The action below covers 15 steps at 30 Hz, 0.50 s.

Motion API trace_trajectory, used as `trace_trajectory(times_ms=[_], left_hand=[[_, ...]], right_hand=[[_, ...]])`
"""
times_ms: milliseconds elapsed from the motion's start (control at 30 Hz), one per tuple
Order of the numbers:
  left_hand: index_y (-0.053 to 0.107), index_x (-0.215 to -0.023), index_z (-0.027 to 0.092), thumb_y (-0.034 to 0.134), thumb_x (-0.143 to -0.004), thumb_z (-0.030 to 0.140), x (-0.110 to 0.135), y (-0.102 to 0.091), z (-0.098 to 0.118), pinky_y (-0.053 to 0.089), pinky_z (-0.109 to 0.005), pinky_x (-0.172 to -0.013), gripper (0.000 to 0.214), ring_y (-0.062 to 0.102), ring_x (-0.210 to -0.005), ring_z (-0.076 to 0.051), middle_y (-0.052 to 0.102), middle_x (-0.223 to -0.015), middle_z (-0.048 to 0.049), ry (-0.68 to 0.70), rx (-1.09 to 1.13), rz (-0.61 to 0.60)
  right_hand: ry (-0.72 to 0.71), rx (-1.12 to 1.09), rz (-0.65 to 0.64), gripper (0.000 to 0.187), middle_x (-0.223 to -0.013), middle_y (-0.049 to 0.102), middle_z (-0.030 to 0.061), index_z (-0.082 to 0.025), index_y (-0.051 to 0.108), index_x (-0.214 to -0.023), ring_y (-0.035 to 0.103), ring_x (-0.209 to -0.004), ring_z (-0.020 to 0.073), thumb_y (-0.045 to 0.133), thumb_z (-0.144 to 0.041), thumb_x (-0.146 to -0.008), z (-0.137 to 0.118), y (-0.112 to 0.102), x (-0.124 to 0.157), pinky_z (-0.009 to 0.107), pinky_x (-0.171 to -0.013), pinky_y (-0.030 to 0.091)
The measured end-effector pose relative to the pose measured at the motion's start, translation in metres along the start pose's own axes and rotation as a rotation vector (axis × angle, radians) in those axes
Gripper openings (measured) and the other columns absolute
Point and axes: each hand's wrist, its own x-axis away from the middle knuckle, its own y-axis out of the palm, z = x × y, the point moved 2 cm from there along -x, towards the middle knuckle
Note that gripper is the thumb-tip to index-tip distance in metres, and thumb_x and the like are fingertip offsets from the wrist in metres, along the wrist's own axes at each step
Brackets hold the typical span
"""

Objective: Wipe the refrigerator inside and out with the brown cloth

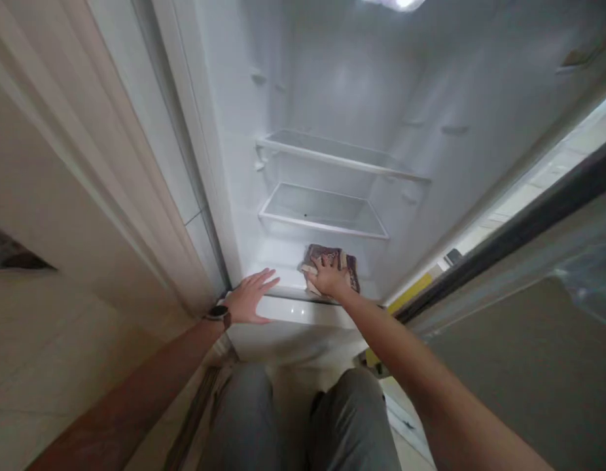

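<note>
My right hand point(330, 278) presses on a brown-and-cream patterned cloth point(352, 267) at the right of the fridge's bottom floor. Its fingers are bent over the cloth, which bunches up around the thumb and palm. What lies beneath the palm is hidden. My left hand point(251, 296) rests at the left of the fridge's lower front edge point(298, 309), fingers spread and holding nothing. A dark watch point(218, 314) sits on that wrist.
Two glass shelves, an upper one point(342, 152) and a lower one point(327, 208), stand above my hands. On the right is the open fridge door point(523, 327). A pale panel point(131, 163) borders the left side. My knees point(355, 405) are close below the front edge.
</note>
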Motion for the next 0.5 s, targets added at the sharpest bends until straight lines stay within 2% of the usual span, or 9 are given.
trace_trajectory(times_ms=[100, 267, 500], left_hand=[[0.024, -0.168, 0.023, 0.079, -0.068, 0.073, 0.000, 0.001, 0.000, 0.023, -0.055, -0.126, 0.124, 0.018, -0.158, -0.040, 0.019, -0.173, -0.0147, -0.002, 0.025, 0.013], [0.025, -0.168, 0.024, 0.079, -0.067, 0.075, 0.001, 0.000, 0.001, 0.021, -0.056, -0.126, 0.125, 0.019, -0.158, -0.040, 0.020, -0.173, -0.0148, 0.000, 0.037, 0.022], [0.028, -0.167, 0.021, 0.079, -0.067, 0.076, 0.001, -0.004, 0.002, 0.021, -0.055, -0.126, 0.125, 0.018, -0.158, -0.040, 0.020, -0.172, -0.0163, 0.001, 0.054, 0.005]], right_hand=[[0.027, 0.028, 0.036, 0.076, -0.174, 0.018, 0.0034, -0.042, 0.025, -0.165, 0.015, -0.157, 0.0459, 0.024, -0.077, -0.097, -0.002, 0.001, -0.004, 0.081, -0.115, 0.018], [0.056, 0.045, 0.101, 0.073, -0.172, 0.024, 0.0015, -0.044, 0.029, -0.163, 0.019, -0.156, 0.0454, 0.026, -0.074, -0.097, -0.004, 0.003, -0.020, 0.079, -0.116, 0.021], [0.069, 0.006, 0.036, 0.076, -0.174, 0.016, -0.0011, -0.047, 0.024, -0.164, 0.011, -0.158, 0.0448, 0.024, -0.079, -0.095, -0.004, 0.002, -0.054, 0.080, -0.117, 0.016]])
